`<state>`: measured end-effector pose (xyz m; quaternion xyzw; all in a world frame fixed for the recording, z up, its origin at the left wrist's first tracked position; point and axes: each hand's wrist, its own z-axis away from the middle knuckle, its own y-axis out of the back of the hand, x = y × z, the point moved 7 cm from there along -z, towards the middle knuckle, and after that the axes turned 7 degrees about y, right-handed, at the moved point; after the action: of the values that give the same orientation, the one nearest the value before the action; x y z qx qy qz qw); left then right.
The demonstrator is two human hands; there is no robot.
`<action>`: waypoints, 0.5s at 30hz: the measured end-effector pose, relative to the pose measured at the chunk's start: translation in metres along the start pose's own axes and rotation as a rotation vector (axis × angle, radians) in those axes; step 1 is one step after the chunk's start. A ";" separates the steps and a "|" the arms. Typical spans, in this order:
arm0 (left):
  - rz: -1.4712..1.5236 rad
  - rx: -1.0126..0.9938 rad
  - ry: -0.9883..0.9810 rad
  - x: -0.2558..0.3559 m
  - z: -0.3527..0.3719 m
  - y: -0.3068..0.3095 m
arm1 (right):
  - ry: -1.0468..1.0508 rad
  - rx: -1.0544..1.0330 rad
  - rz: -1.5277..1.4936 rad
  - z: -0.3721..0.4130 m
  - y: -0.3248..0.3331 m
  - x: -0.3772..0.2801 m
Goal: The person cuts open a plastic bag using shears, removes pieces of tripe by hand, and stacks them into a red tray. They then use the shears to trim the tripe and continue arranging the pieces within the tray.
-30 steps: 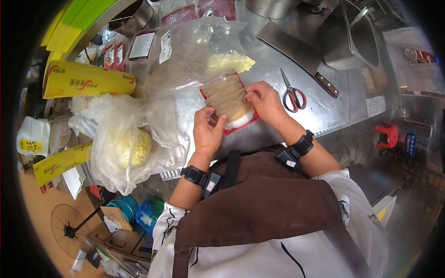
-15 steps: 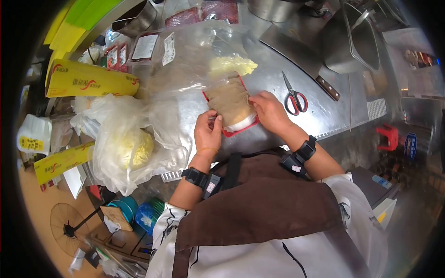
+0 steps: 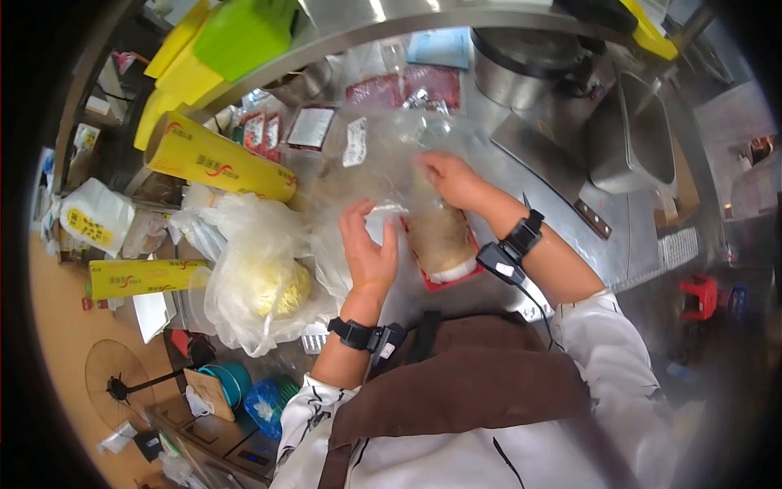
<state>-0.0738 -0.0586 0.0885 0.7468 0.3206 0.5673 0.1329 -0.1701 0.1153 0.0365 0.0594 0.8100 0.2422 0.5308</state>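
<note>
My left hand [image 3: 371,248] is open, thumb and fingers apart, over the edge of a clear plastic bag [image 3: 334,175] and left of the tray. Reaching forward past the tray, my right hand [image 3: 456,181] has its fingers bent together over the bag. What lies between those fingertips is blurred and hidden. A red-rimmed tray [image 3: 456,283] rests on the steel counter near my apron, holding folded brownish sheets [image 3: 440,236] and a white piece at the near end. Part of the bag overlaps the tray's far end.
A cleaver [image 3: 542,151] lies to the right, its wooden handle towards me. Beyond it are a steel container [image 3: 631,155] and a pot [image 3: 517,77]. On the left are a yellow film roll [image 3: 220,159] and a bag [image 3: 252,277] with yellow contents. Packed meat [image 3: 432,84] lies behind.
Both hands have let go of the tray. My right hand has moved forward over the bag; my left hand has lifted away and spread its fingers. The view has shifted.
</note>
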 end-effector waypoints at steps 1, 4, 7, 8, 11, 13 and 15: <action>-0.034 -0.002 0.003 -0.009 0.000 0.002 | -0.023 -0.080 0.007 -0.012 -0.010 0.009; -0.063 -0.035 0.065 -0.030 0.007 0.012 | 0.136 -0.337 0.246 -0.047 -0.034 0.018; -0.064 -0.078 0.133 -0.047 0.022 0.019 | 0.376 -0.550 0.455 -0.060 -0.062 0.040; -0.065 -0.093 0.157 -0.052 0.027 0.021 | 0.449 -0.617 0.498 -0.058 -0.073 0.051; 0.014 -0.143 0.245 -0.050 0.035 0.027 | 0.473 -0.524 0.476 -0.052 -0.079 0.052; 0.020 -0.134 0.262 -0.051 0.040 0.031 | 0.264 -0.698 0.573 -0.051 -0.074 0.041; 0.061 -0.142 0.307 -0.053 0.038 0.033 | 0.257 -0.649 0.615 -0.051 -0.067 0.034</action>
<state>-0.0352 -0.1111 0.0541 0.6496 0.2735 0.6996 0.1177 -0.2191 0.0523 -0.0063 0.0973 0.6962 0.6349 0.3206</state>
